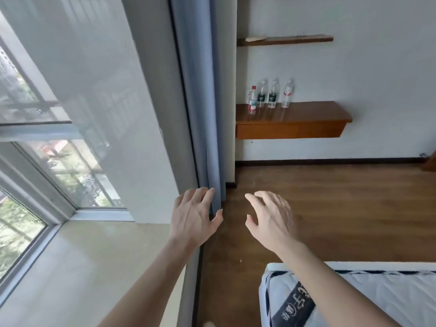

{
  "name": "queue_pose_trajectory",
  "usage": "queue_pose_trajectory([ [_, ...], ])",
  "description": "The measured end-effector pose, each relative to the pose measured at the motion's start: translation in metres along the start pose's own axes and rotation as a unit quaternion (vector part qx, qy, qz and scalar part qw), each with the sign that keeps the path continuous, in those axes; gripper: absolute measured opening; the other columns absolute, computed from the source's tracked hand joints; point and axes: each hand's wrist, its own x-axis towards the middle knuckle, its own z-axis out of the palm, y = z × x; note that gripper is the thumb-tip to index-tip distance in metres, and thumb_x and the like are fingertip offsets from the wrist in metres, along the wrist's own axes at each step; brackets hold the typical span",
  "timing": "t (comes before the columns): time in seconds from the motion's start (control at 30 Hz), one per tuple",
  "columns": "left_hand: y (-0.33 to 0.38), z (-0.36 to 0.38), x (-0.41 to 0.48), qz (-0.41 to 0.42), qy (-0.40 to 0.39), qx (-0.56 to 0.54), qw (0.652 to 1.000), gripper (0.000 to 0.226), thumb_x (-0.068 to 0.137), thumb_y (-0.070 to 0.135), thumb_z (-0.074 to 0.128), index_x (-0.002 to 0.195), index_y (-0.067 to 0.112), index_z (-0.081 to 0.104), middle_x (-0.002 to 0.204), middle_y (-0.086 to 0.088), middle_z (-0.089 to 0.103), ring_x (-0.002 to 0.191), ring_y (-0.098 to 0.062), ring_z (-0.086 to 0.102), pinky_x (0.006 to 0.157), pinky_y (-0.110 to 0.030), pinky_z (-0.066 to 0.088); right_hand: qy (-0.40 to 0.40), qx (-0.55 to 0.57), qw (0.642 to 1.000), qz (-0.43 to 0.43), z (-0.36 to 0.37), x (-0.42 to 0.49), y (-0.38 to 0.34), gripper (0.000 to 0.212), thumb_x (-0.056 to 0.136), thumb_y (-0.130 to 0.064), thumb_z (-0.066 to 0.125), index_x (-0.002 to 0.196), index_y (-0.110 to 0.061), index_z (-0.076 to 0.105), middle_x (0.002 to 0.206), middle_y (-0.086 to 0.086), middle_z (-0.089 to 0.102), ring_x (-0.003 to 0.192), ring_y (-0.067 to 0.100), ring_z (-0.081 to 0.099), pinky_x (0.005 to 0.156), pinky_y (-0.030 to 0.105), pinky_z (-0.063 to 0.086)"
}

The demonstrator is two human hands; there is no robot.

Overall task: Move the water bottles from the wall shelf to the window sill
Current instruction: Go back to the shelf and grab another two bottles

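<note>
Several clear plastic water bottles stand upright in a row at the left end of the wooden wall shelf [313,112] across the room. The leftmost bottle [252,99] has a red cap, two bottles [261,94] [272,95] carry dark labels, and the rightmost bottle [287,93] has a red and white label. The pale window sill [89,267] lies low on my left, bare. My left hand [194,215] and my right hand [271,220] are stretched out in front of me, fingers spread, holding nothing, far short of the shelf.
A grey-blue curtain [203,102] hangs between the window and the shelf wall. A thinner wooden shelf [285,40] sits higher up. Wooden floor [342,208] runs between me and the shelf. A mattress corner [354,298] is at the lower right.
</note>
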Motion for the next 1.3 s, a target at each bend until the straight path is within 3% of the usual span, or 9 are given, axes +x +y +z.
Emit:
queue_pose_trajectory([
  [0.3,-0.026,0.060,0.139,0.046,-0.016,-0.014,0.999,0.055,0.088,0.058,0.040,0.131,0.027,0.053,0.128,0.005,0.060,0.117,-0.023,0.054,0.096,-0.040,0.045,-0.016,-0.045,0.998,0.038,0.051,0.122,0.038,0.048,0.079,-0.033,0.069,0.125,-0.024,0.064,0.119,0.002,0.064,0.115,0.026,0.060,0.100,0.045,0.049],
  [0.53,-0.043,0.092,0.259,0.109,-0.017,-0.033,0.993,0.057,0.086,0.058,0.040,0.128,0.023,0.057,0.124,0.001,0.063,0.111,-0.026,0.058,0.091,-0.043,0.048,-0.029,-0.078,0.994,0.077,0.066,0.215,0.051,0.051,0.084,-0.039,0.066,0.133,-0.026,0.059,0.128,0.002,0.062,0.121,0.023,0.058,0.105,0.043,0.047],
  [0.63,-0.036,0.104,0.297,0.124,-0.020,-0.054,0.991,0.055,0.085,0.056,0.041,0.124,0.021,0.058,0.121,0.000,0.064,0.111,-0.028,0.059,0.090,-0.044,0.049,-0.021,-0.092,0.990,0.104,0.068,0.241,0.066,0.050,0.082,-0.039,0.067,0.130,-0.026,0.061,0.125,0.001,0.063,0.117,0.024,0.060,0.102,0.042,0.048],
  [0.8,-0.026,0.123,0.348,0.143,-0.042,-0.057,0.987,0.061,0.090,0.060,0.034,0.139,0.027,0.048,0.136,0.000,0.057,0.126,-0.026,0.051,0.105,-0.046,0.044,-0.020,-0.105,0.984,0.142,0.072,0.276,0.093,0.048,0.081,-0.037,0.067,0.128,-0.026,0.063,0.122,0.000,0.064,0.116,0.023,0.060,0.101,0.041,0.048],
  [1.0,-0.004,0.153,0.408,0.145,-0.051,-0.077,0.985,0.060,0.090,0.060,0.035,0.139,0.028,0.047,0.139,0.002,0.055,0.129,-0.024,0.048,0.106,-0.046,0.042,-0.025,-0.103,0.980,0.166,0.089,0.324,0.131,0.051,0.081,-0.037,0.071,0.130,-0.025,0.063,0.124,0.002,0.065,0.118,0.025,0.061,0.101,0.043,0.050],
  [1.13,0.019,0.181,0.454,0.145,-0.041,-0.087,0.985,0.058,0.090,0.061,0.036,0.138,0.030,0.048,0.138,0.004,0.056,0.128,-0.022,0.050,0.106,-0.044,0.042,-0.024,-0.102,0.979,0.172,0.106,0.363,0.173,0.053,0.084,-0.041,0.069,0.134,-0.026,0.060,0.131,0.003,0.064,0.123,0.024,0.059,0.105,0.045,0.049],
  [1.3,0.066,0.222,0.535,0.144,-0.071,-0.095,0.982,0.064,0.088,0.069,0.031,0.144,0.037,0.036,0.150,0.010,0.043,0.140,-0.017,0.037,0.115,-0.044,0.033,-0.023,-0.111,0.974,0.197,0.123,0.422,0.246,0.056,0.084,-0.048,0.069,0.136,-0.031,0.059,0.136,0.001,0.062,0.128,0.021,0.057,0.109,0.043,0.045],
])
